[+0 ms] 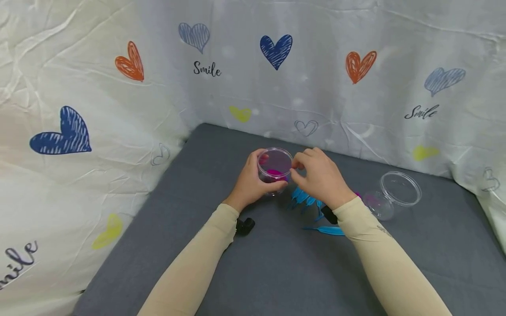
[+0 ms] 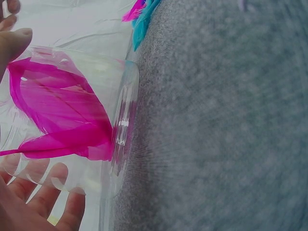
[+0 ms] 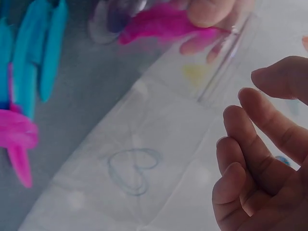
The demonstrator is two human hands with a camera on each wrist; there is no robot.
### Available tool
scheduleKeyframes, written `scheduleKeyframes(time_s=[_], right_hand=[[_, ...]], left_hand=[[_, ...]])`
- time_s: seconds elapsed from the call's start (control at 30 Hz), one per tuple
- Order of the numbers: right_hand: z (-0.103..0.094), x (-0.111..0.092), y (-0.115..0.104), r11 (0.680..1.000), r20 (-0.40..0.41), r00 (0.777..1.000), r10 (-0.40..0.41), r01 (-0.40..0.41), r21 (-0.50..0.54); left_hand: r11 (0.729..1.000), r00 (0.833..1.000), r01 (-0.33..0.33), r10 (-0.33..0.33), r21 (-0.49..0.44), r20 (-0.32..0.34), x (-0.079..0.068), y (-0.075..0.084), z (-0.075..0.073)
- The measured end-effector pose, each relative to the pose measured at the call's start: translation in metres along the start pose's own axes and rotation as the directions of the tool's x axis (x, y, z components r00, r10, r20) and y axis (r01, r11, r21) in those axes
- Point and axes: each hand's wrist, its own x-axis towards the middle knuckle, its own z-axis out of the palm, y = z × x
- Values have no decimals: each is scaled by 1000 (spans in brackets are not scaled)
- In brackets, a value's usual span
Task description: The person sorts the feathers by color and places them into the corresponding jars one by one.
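Note:
My left hand [image 1: 251, 185] holds a clear plastic jar [image 1: 278, 159] by its sides, thumb in front and fingers behind. The jar's round mouth faces up. Magenta feathers [image 2: 62, 106] lie inside it, seen through the wall in the left wrist view. Whether the jar's base touches the table cannot be told. My right hand [image 1: 319, 177] is beside the jar's rim with fingers bent loosely. In the right wrist view its thumb and fingertips are apart, with nothing between them. Below that hand lie several blue feathers [image 1: 302, 196], with magenta ones [image 3: 19, 132] among them.
A single blue feather [image 1: 331, 231] lies nearer to me. To the right is another clear round container [image 1: 378, 206] with a wide clear rim [image 1: 401, 202]. A dark grey cloth [image 1: 158, 254] covers the table. A white curtain printed with hearts [image 1: 245, 87] borders the back and left.

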Motion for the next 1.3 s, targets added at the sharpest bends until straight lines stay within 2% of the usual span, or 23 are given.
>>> scheduleKeyframes(time_s=[0.43, 0.67, 1.0, 1.3], right_hand=[[12, -29, 37, 994, 57, 993, 108, -108, -1], [21, -38, 59, 992, 69, 989, 130, -129, -6], [33, -42, 75, 995, 92, 992, 88, -84, -52], [43, -43, 81, 995, 117, 993, 32, -21, -95]], left_hand=[[1000, 1000, 10, -10, 9, -7, -1, 3, 0], [1000, 1000, 22, -22, 18, -18, 0, 3, 0], [999, 999, 34, -34, 26, -23, -1, 5, 2], [999, 999, 49, -49, 20, -22, -1, 6, 4]])
